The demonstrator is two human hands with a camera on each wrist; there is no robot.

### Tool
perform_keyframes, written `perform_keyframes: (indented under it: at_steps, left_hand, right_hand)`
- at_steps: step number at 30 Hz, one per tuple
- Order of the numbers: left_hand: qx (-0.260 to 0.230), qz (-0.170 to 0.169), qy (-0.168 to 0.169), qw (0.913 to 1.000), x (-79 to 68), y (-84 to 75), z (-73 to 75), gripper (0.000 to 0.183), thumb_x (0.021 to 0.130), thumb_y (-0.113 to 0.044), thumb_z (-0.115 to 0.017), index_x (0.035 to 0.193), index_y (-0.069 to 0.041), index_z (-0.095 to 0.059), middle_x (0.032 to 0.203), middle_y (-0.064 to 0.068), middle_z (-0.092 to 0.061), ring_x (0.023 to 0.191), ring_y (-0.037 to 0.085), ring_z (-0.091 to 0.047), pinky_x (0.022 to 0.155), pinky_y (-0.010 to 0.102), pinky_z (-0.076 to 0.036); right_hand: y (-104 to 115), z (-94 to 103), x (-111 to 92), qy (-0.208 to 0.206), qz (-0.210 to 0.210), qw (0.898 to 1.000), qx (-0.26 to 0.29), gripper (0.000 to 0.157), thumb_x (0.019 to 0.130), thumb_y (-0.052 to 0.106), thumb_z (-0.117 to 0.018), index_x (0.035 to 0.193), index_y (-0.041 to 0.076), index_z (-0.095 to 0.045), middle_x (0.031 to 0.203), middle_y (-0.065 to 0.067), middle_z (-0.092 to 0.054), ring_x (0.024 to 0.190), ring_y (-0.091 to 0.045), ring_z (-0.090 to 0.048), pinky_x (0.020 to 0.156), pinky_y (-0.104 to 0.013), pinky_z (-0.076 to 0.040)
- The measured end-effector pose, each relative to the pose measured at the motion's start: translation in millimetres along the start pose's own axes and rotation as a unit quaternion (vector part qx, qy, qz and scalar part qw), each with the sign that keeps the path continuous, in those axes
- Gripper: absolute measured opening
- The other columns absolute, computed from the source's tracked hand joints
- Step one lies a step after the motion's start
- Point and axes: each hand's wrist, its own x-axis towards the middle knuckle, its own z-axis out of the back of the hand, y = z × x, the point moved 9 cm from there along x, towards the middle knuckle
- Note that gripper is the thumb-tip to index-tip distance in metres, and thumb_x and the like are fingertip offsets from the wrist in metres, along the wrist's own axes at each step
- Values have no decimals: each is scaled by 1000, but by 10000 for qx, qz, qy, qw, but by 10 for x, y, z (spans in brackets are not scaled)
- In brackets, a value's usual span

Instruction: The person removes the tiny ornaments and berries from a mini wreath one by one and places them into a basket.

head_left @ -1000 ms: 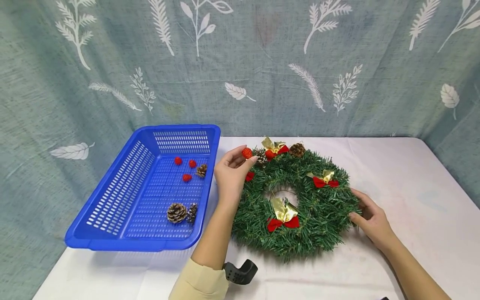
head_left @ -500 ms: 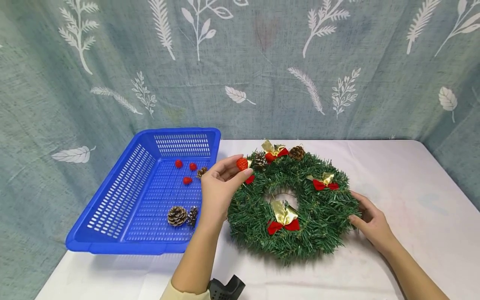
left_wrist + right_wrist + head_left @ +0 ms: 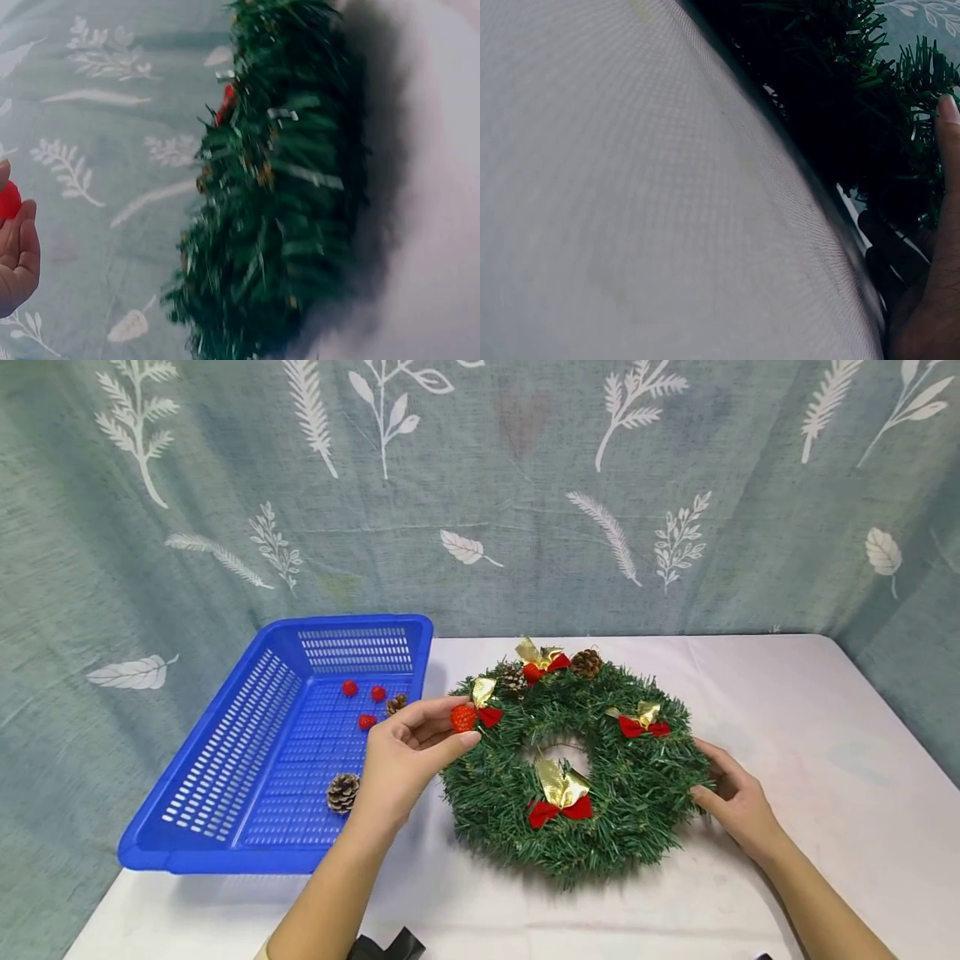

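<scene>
To do this well, we should pinch the red berry (image 3: 462,718) lightly: squeezed too hard, something this small and round could slip out, so soft pressure ought to be enough. Our left hand (image 3: 401,760) grasps it between thumb and fingers, right at the tips, so it sits at the very end of the grip with its right side exposed. Our right hand (image 3: 745,810) grips the outer right side of the wreath (image 3: 637,793), thumb against it and fingers curled in near its underside; a firm hold without lifting should stop it skidding. From the head the berry looks just beside the left bow (image 3: 489,717), yet the left wrist view shows it apart from the wreath. The wreath lies near the middle of the table (image 3: 787,735), its back close to the far edge. Along the table's left edge stands the blue basket (image 3: 225,862), with more berries (image 3: 349,687) towards its far right corner and a pinecone (image 3: 342,793) nearer us.
</scene>
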Motion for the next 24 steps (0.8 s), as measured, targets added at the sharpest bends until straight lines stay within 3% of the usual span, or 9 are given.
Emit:
perform_keyframes:
  at_steps: [4,9,14,16,19,24]
  left_hand:
    - [246,118,58,9996,-32,29,85,39,77,-5,-78,114,-4,-67,103,9,-69,94,15,-66,85,26,-54]
    - [416,182,148,9989,-78,63,214,42,77,-9,-78,117,-4,-65,103,2,-70,96,13,-66,86,24,-53]
    - [612,224,-29,9979,-161,56,433,45,77,-13,-79,119,-4,-64,100,-5,-70,95,12,-66,84,21,-53]
    - [734,227,-92,9970,-193,35,507,44,77,-14,-79,118,-5,-64,99,-7,-70,95,11,-66,84,20,-53]
    - [933,164,-104,9955,-220,-23,584,44,78,-15,-79,118,-5,-64,100,-8,-70,94,10,-65,84,18,-52]
    - [1261,1,54,9920,-213,-169,652,44,79,-18,-77,120,-7,-64,99,-5,-69,93,11,-65,83,17,-52]
  right_hand:
    - [-1,8,12,-1,23,10000,-16,59,87,-5,-59,142,4,-39,106,21,-53,66,-4,-41,54,-26,-34]
    - [-8,6,6,-17,11,10000,-42,60,86,-7,-59,142,5,-40,110,23,-52,69,-1,-43,55,-23,-36]
    - [13,-21,4,45,89,9999,51,64,86,-9,-57,144,10,-39,133,23,-43,98,6,-48,76,-9,-41]
    - [21,-27,3,60,147,9998,154,64,86,-10,-57,144,9,-39,133,23,-44,101,6,-47,79,-7,-40]
    - [26,-20,4,41,210,9995,235,63,86,-9,-58,144,7,-39,128,23,-48,92,3,-46,76,-9,-40]
    - [27,-4,10,-36,253,9993,278,62,86,-9,-59,143,6,-40,125,23,-50,90,1,-47,75,-10,-41]
